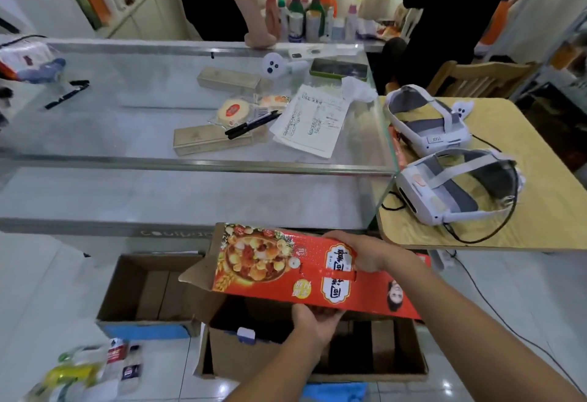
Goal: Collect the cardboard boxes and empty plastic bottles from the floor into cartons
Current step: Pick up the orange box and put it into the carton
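Observation:
I hold a long red printed cardboard box (286, 269) flat above two open cartons on the floor. My right hand (359, 254) grips its far top edge. My left hand (314, 322) grips its near bottom edge from below. The box's open flap end points left. Below it stands the near brown carton (241, 360), dark inside, partly hidden by the box and my arms. A second open carton (149, 293) with a blue front edge stands to the left. Empty plastic bottles (95, 366) lie on the floor at lower left.
A glass counter (127, 134) with papers, pens and small boxes stands right behind the cartons. A yellow wooden table (521, 134) at right bears two white headsets, its cable trailing over the floor. Two people stand beyond the counter.

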The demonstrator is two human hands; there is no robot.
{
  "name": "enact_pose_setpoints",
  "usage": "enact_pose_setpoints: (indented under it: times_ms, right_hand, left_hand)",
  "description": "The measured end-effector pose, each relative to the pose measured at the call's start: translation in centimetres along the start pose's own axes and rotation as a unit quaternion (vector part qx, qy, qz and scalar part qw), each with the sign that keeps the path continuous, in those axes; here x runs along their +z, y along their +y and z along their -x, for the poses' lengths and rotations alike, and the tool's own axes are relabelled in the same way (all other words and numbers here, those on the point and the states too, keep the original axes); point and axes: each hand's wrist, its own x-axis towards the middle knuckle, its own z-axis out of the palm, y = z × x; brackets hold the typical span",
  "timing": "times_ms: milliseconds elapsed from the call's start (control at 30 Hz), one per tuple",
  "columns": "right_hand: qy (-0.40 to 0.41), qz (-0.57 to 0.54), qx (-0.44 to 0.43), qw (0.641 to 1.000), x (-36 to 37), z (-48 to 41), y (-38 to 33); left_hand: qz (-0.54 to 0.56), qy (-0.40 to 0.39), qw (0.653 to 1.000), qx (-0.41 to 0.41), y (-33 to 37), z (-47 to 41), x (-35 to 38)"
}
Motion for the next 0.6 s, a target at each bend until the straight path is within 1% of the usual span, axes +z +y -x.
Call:
enact_pose_setpoints:
  times_ms: [167, 267, 333, 400, 467, 533, 600]
  right_hand:
    - [0.02, 0.036, 0.005, 0.999, 1.3, -1.0, 1.8]
    - [0.021, 0.059, -0.016, 0.998, 2.1, -1.3, 2.4]
    - [0.014, 0.072, -0.016, 0.997, 2.7, -1.2, 3.0]
    - [0.005, 0.08, -0.014, 0.997, 3.6, -1.0, 3.7]
    - [-0.002, 0.071, -0.021, 0.997, 4.0, -0.7, 3.9]
    - [0.007, 0.046, -0.023, 0.999, 4.2, -0.7, 4.1]
    - [0.036, -0.007, 0.013, 0.999, 4.0, -0.4, 4.6]
  left_hand:
    - [-0.006, 0.006, 1.0, -0.026, -0.2, -1.4, 0.0]
    - [0.014, 0.002, 0.998, -0.053, -0.9, -2.1, -0.3]
    - [0.035, 0.02, 0.998, -0.049, -1.1, -2.1, -0.9]
    - [0.028, 0.053, 0.998, -0.019, -0.6, -2.2, -2.1]
    - [0.009, 0.113, 0.993, 0.015, 0.8, -2.1, -3.0]
    - [-0.022, 0.127, 0.99, 0.057, 3.4, -1.6, -3.3]
    - [-0.046, 0.14, 0.986, 0.083, 6.8, -1.5, -3.1]
